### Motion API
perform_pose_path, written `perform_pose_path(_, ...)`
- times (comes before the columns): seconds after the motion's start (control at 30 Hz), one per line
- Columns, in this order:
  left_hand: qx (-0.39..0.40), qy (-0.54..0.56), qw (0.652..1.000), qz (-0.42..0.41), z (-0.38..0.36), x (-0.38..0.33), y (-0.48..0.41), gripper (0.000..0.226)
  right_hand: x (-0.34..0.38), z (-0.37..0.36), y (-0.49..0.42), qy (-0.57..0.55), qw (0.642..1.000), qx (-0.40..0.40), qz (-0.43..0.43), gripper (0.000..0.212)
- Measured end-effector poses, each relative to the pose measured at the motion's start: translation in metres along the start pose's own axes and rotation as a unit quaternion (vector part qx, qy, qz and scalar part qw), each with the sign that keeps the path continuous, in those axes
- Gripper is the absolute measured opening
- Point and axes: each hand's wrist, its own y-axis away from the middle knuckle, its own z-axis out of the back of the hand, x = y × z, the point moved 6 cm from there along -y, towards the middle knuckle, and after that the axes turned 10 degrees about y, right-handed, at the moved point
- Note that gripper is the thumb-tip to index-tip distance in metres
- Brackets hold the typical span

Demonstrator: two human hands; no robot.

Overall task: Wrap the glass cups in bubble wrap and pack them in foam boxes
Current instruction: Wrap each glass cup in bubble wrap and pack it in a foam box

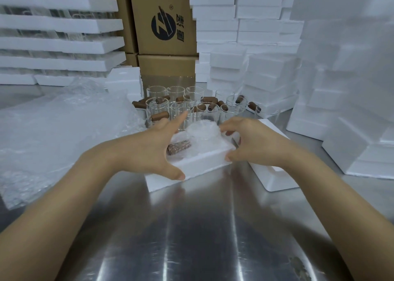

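foam box (202, 163) sitting centre | left hand (149, 150) spreading straight-fingered at its 9 o'clock end, thumb touching near edge | right hand (253, 142) gripping its 3 o'clock end | wrapped cup (202, 131) lying inside, long axis 8-to-2, handle (179, 147) pointing 8 | bare cups (185, 105) standing at 12

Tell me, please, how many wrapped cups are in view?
1. The wrapped cup lies in the foam box between the left hand and right hand; stacked boxes may hide more.

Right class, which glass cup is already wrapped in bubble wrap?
The cup in the foam box between the left hand and right hand; the other cups stand bare behind it.
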Motion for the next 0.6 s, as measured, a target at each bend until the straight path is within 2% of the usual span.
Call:
perform_pose_path(0.1, -0.020, 0.022, 0.999, -0.020, -0.001, -0.001, -0.004, 0.123, -0.004, 0.001, -0.002, -0.093, 0.995, 0.003, -0.028, 0.081)
perform_pose_path(0.2, -0.040, 0.034, 0.998, -0.032, -0.002, -0.002, -0.007, 0.120, -0.010, -0.001, 0.000, -0.137, 0.988, 0.037, -0.056, 0.087)
perform_pose_path(0.3, -0.052, 0.040, 0.997, -0.031, -0.002, -0.002, -0.009, 0.116, -0.007, -0.009, 0.000, -0.065, 0.994, 0.066, -0.049, 0.071)
perform_pose_path(0.37, -0.052, 0.031, 0.998, -0.031, -0.001, -0.003, -0.008, 0.112, 0.000, -0.008, -0.001, -0.031, 0.998, 0.046, -0.036, 0.064)
perform_pose_path(0.4, -0.049, 0.025, 0.998, -0.031, -0.001, -0.003, -0.008, 0.109, 0.000, -0.001, -0.001, -0.041, 0.998, 0.018, -0.044, 0.062)
perform_pose_path(0.47, -0.042, 0.013, 0.999, -0.030, -0.001, -0.005, -0.007, 0.107, -0.014, 0.023, 0.001, -0.070, 0.989, -0.097, -0.085, 0.057)
perform_pose_path(0.53, -0.063, 0.011, 0.997, -0.048, -0.001, -0.012, -0.005, 0.104, -0.039, 0.043, 0.008, -0.029, 0.974, -0.178, -0.136, 0.047)
perform_pose_path(0.57, -0.089, 0.005, 0.993, -0.073, -0.001, -0.019, -0.004, 0.099, -0.052, 0.045, 0.010, 0.021, 0.971, -0.166, -0.171, 0.044)
perform_pose_path(0.6, -0.120, -0.007, 0.987, -0.106, -0.001, -0.028, -0.004, 0.092, -0.065, 0.041, 0.012, 0.069, 0.968, -0.117, -0.212, 0.043)
